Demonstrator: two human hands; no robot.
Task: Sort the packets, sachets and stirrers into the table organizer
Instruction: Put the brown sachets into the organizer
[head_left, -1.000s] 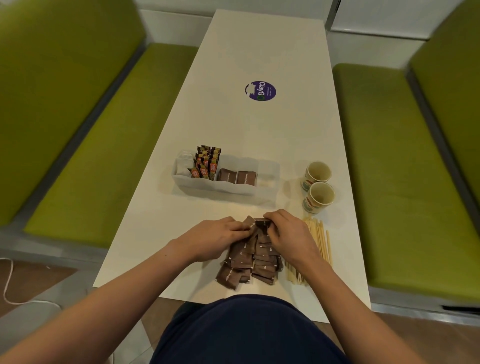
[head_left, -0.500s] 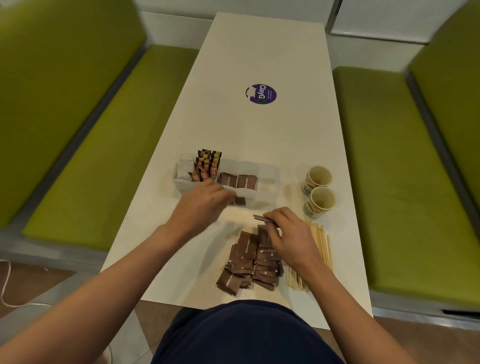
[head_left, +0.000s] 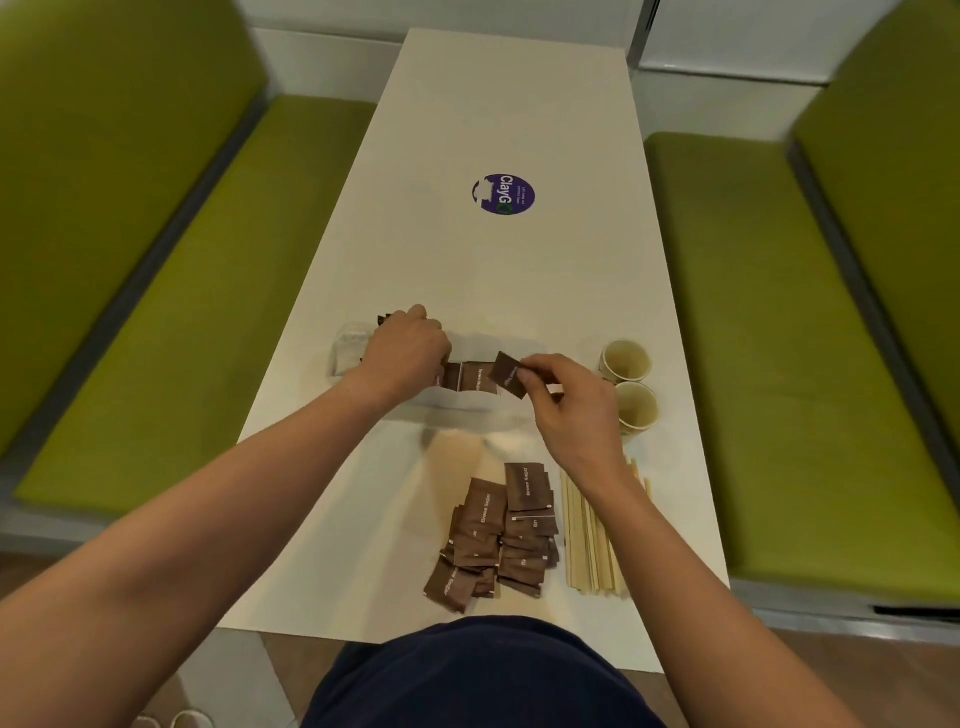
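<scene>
Pinching a brown packet (head_left: 511, 374) between thumb and forefinger, the right hand (head_left: 571, 410) is holding it above the organizer (head_left: 467, 415), twelve o'clock from the pile (head_left: 498, 535). The left hand (head_left: 405, 353) is probably steadying filed packets (head_left: 470, 376); its fingers are hidden.

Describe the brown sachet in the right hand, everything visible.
The brown sachet is a small, flat, roughly square packet, dark brown and paper-like, with pale print too blurred to read. It looks intact. The right hand pinches its right edge between thumb and fingers, holding it tilted, one corner down, over the white organizer, just right of the standing sachets inside. Whether it touches those cannot be told.
</scene>
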